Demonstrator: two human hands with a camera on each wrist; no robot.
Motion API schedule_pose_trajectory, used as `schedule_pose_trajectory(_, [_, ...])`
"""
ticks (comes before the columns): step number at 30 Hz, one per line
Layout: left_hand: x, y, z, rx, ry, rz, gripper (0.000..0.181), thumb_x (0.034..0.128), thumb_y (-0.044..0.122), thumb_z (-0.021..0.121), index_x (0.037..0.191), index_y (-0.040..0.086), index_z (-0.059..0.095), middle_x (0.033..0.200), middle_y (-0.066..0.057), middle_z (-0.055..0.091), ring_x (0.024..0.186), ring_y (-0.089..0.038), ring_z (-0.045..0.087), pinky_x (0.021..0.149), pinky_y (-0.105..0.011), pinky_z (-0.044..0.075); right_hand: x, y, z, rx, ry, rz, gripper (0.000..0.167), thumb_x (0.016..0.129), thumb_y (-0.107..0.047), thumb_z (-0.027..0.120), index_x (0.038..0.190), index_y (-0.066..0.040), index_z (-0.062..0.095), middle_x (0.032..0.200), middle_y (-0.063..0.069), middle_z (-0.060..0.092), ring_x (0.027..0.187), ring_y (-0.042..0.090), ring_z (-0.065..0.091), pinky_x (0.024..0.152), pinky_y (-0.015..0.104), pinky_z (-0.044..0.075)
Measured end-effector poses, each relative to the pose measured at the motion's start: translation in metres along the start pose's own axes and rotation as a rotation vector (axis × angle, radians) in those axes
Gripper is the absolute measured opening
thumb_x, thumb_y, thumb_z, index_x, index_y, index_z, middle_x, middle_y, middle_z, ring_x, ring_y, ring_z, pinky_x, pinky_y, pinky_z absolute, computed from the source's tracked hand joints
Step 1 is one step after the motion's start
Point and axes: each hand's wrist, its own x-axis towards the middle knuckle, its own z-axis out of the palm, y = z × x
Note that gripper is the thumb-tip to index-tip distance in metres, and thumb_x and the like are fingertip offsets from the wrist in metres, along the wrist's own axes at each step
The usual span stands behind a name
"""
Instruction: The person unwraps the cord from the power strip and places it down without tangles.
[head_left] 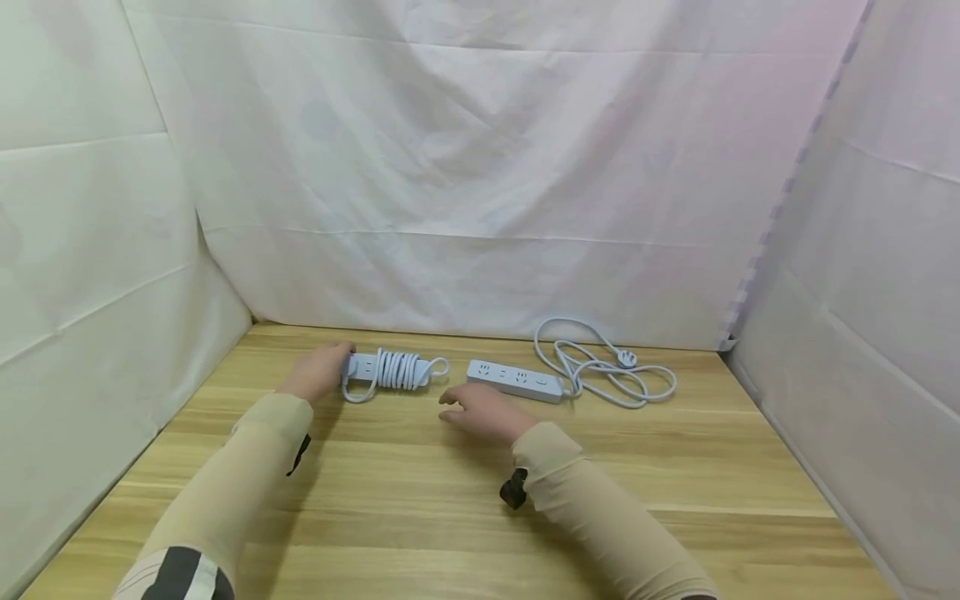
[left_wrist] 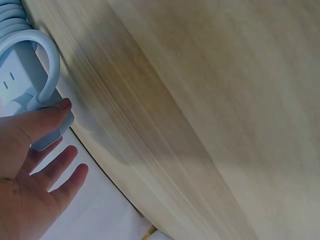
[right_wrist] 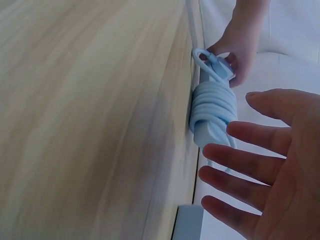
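As left hand (head_left: 318,372) pinches, wrapped strip (head_left: 396,370) extends rightward.

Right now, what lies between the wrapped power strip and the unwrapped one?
In the head view, a small cord loop off the wrapped strip, then bare tabletop before the unwrapped strip.

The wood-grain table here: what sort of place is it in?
Perhaps a makeshift filming booth: white fabric sheets hang behind and beside the wood-grain table, with two power strips.
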Motion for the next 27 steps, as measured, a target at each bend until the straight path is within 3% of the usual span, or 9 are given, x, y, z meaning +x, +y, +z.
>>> schedule_pose_trajectory(8, [0.004, -0.006, 0.006, -0.02, 0.004, 0.003, 0.033, 0.0876, -0.011, 0.054, 0.118, 0.0, 0.058, 0.109, -0.023, 0.065, 0.098, -0.041, 0.061, 0.087, -0.055, 0.046, 0.016, -0.009, 0.009, 0.025, 0.007, -0.019, 0.037, 0.1, -0.031, 0.054, 0.129, -0.01, 0.062, 0.125, 0.001, 0.063, 0.115, 0.016, 0.058, 0.096, 0.033, 0.045])
schedule_pose_trajectory(16, [0.004, -0.002, -0.003, -0.014, -0.02, 0.045, 0.032, 0.0777, -0.01, 0.067, 0.107, -0.002, 0.061, 0.1, -0.019, 0.066, 0.093, -0.04, 0.062, 0.084, -0.054, 0.048, 0.024, -0.012, 0.015, 0.035, 0.051, -0.014, 0.034, 0.099, -0.028, 0.055, 0.126, -0.008, 0.063, 0.12, 0.003, 0.065, 0.111, 0.016, 0.06, 0.094, 0.032, 0.045])
schedule_pose_trajectory(21, [-0.001, -0.002, -0.008, -0.048, -0.019, 0.087, 0.036, 0.0716, -0.007, 0.076, 0.105, -0.005, 0.063, 0.099, -0.019, 0.066, 0.094, -0.039, 0.062, 0.086, -0.054, 0.047, 0.021, -0.012, 0.016, 0.037, 0.056, -0.007, 0.032, 0.099, -0.028, 0.057, 0.125, -0.01, 0.064, 0.119, 0.001, 0.065, 0.11, 0.015, 0.06, 0.093, 0.031, 0.046])
schedule_pose_trajectory(27, [-0.012, 0.0, -0.014, -0.081, 0.025, 0.136, 0.03, 0.0684, -0.004, 0.078, 0.096, -0.001, 0.065, 0.087, -0.009, 0.067, 0.084, -0.032, 0.063, 0.08, -0.051, 0.049, 0.02, -0.01, 0.017, 0.058, 0.089, 0.002, 0.03, 0.099, -0.026, 0.057, 0.122, -0.01, 0.065, 0.115, 0.001, 0.066, 0.105, 0.014, 0.061, 0.089, 0.031, 0.047])
